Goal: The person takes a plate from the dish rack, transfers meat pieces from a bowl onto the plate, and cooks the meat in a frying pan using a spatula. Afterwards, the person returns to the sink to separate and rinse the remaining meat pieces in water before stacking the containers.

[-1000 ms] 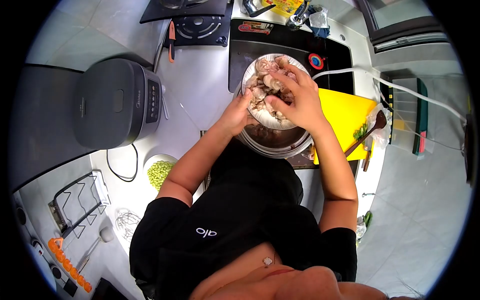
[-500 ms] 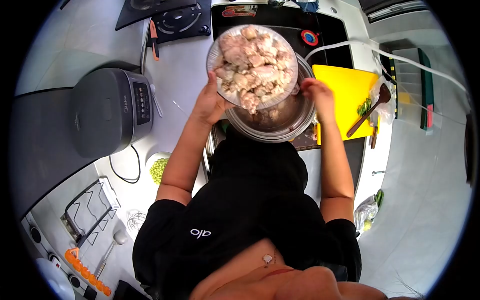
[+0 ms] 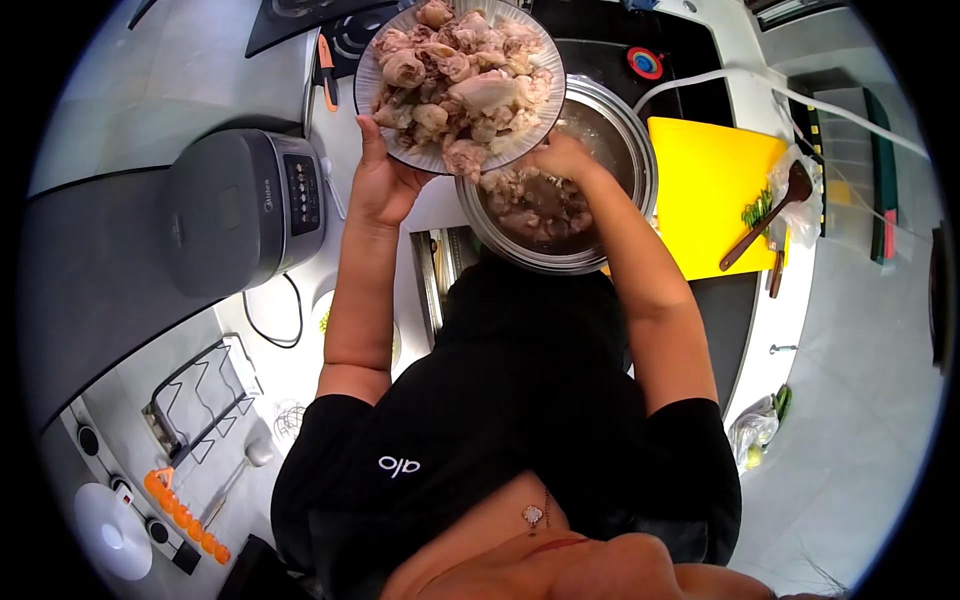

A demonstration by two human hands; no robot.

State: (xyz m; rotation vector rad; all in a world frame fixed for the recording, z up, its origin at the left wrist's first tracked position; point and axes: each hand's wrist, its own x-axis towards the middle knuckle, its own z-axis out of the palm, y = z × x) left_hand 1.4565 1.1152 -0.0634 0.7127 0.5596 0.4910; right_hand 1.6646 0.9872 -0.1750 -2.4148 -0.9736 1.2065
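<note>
My left hand [image 3: 385, 185] grips the lower left edge of a clear ribbed plate [image 3: 364, 90], thumb at the rim and fingers underneath. Pale pieces of meat [image 3: 480, 95], which look like cooked chicken, are heaped on it. Below and to the right of the plate is a round metal pot [image 3: 645, 175] with brownish liquid and more meat pieces [image 3: 540, 215] in it. Over the pot, beside the plate's lower right rim, is my right hand [image 3: 562, 158]. Its fingers point down and left and are partly hidden, so whether they hold a piece does not show.
A yellow cutting board [image 3: 700, 200] lies right of the pot, with chopped greens [image 3: 757, 208] and a brown spatula [image 3: 765, 222]. A dark sink [image 3: 600, 60] is behind. At left stand a grey rice cooker [image 3: 225, 215] and an orange-handled knife [image 3: 327, 75].
The plate and my left hand have moved up and left. My right hand has come from the pot's right side in over the pot, next to the plate's rim.
</note>
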